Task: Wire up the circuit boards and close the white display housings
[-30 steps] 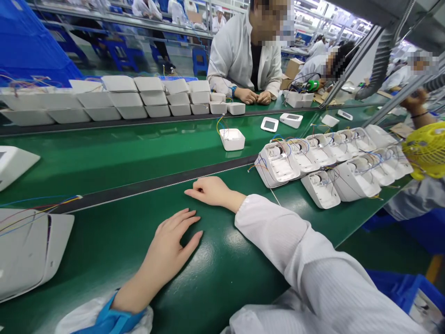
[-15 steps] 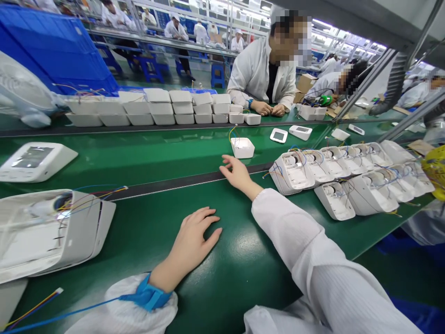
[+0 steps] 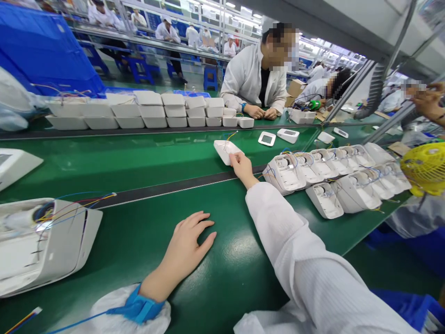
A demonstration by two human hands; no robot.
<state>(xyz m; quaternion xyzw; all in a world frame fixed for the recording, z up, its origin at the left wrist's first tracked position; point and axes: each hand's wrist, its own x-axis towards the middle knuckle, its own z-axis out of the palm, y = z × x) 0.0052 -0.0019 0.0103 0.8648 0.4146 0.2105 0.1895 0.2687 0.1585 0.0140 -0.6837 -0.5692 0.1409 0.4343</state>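
My right hand reaches out over the dark belt strip and pinches the near edge of a white plastic housing, which is tilted and has thin coloured wires at its top. Over the near green work surface my left hand hovers or rests, fingers spread, with nothing in it; a blue wrist strap with a cord is around that wrist. To its left sits a larger white housing with wires and a round white part inside.
Two rows of open white housings with wires stand at right, beside a yellow fan. Stacked white shells line the far ledge. A co-worker leans there. Display units lie on the green line.
My right hand has closed on the white housing, which now tilts. The camera view has shifted slightly to the right. My left hand keeps its spread pose.
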